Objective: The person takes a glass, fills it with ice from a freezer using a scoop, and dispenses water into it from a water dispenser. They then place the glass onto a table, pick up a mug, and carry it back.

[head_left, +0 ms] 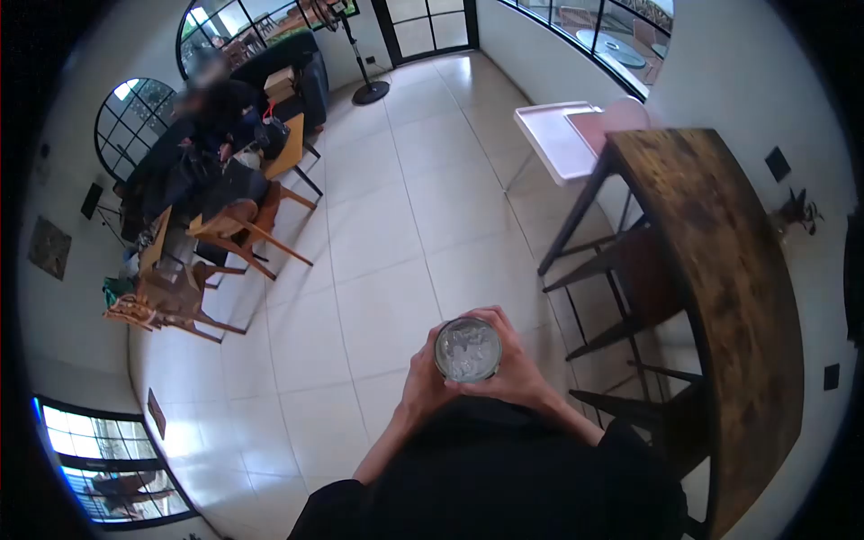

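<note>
A round drinking glass [468, 349] with ice in it is held upright in front of my body, seen from above. My left hand [423, 376] wraps round its left side. From the right, my right hand [511, 364] closes round the same glass, with its fingers passing behind the far rim. What lies beneath the glass is hidden by the hands and the glass itself.
A long wooden bar table [720, 243] with dark stools [643, 279] runs along the right wall. Near its far end stands a white high chair [553, 135]. Wooden chairs [247, 225] and a seated person are on the left. A standing fan [369, 93] is at the back, on the tiled floor [378, 216].
</note>
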Available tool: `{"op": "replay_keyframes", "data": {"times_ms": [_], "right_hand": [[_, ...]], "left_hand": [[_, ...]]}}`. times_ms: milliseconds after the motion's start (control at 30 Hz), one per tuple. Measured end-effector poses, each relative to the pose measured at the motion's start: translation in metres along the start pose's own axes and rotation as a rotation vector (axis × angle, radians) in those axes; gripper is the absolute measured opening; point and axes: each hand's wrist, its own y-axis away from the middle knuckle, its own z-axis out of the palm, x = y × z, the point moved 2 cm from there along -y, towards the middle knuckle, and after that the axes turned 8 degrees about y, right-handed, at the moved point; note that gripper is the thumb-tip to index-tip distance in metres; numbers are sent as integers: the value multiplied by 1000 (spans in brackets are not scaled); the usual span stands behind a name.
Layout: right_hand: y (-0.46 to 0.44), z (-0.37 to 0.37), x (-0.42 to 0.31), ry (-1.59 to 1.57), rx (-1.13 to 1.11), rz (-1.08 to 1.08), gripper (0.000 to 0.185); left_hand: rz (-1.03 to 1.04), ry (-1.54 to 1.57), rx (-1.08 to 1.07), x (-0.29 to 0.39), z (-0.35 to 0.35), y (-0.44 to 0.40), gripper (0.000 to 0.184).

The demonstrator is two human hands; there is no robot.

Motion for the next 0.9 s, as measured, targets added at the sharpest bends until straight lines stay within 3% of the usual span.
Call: {"op": "replay_keyframes", "data": {"times_ms": [100, 133, 267, 567, 767, 900], "right_hand": [[-76, 26, 3, -5, 29, 8, 80], [-100, 34, 7, 3, 36, 17, 80], [-222, 66, 34, -20, 66, 18, 80], [-455, 116, 120, 14, 2, 69, 88], [-621, 158, 140, -66, -194, -94, 86], [-722, 197, 159, 5, -222, -168, 82]], "left_hand": [[75, -22, -20, -24, -60, -54, 76], [-9, 12, -43, -29, -78, -72, 78], [-3, 17, -65, -74, -153, -167, 82], [-43, 93, 55, -181, -267, -352, 76], [-68, 8, 255, -210, -370, -449, 72], [-36, -80, 299, -267, -438, -508, 75]]}}
